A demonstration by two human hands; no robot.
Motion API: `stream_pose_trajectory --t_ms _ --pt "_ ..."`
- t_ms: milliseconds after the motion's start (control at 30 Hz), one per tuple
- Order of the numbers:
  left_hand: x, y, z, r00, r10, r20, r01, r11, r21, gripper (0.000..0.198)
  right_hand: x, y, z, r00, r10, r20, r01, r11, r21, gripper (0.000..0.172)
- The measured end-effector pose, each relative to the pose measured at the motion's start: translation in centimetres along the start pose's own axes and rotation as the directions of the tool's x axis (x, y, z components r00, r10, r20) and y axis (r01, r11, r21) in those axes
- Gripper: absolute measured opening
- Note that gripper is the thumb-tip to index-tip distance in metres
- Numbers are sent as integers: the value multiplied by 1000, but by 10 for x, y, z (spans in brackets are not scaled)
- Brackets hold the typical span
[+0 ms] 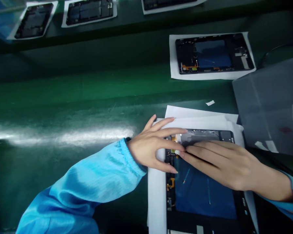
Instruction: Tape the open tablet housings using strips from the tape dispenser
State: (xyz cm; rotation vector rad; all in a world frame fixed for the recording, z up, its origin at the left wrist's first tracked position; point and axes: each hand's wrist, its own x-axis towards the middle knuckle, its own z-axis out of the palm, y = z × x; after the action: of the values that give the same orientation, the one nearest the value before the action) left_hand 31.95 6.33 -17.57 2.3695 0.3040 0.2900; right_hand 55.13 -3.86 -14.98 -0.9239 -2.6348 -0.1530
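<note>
An opened tablet [205,201] lies on white sheets, its blue inner panel and orange flex cables showing. My left hand [156,146] reaches over its upper left part with fingers spread, holding nothing; the index fingertip is close to my right fingertips. From the right comes my right hand [224,162], fingers close together, tips bunched at a small white piece [177,151] near the flex cables. Whatever lies between those tips is hidden. My right hand covers part of the tablet's upper area.
Another opened tablet [212,53] rests on white paper behind. More units, such as one tablet [89,13], lie along the raised back strip. A grey translucent cover or bag [268,100] stands at right. A paper scrap [210,103] lies on the green mat [63,104].
</note>
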Motion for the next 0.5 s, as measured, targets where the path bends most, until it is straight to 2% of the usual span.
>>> stream_pose_trajectory --t_ms 333,400,500 --pt "0 0 -1 1000 -4 18 4 1000 -16 55 3 9 -1 994 2 108 -10 997 75 35" --pt "0 0 -2 1000 -14 24 14 1000 -15 55 6 11 -2 995 -7 102 -1 996 85 35" --pt "1 -1 -3 999 -16 30 17 999 -30 56 7 11 -5 1000 6 14 -8 992 123 34"
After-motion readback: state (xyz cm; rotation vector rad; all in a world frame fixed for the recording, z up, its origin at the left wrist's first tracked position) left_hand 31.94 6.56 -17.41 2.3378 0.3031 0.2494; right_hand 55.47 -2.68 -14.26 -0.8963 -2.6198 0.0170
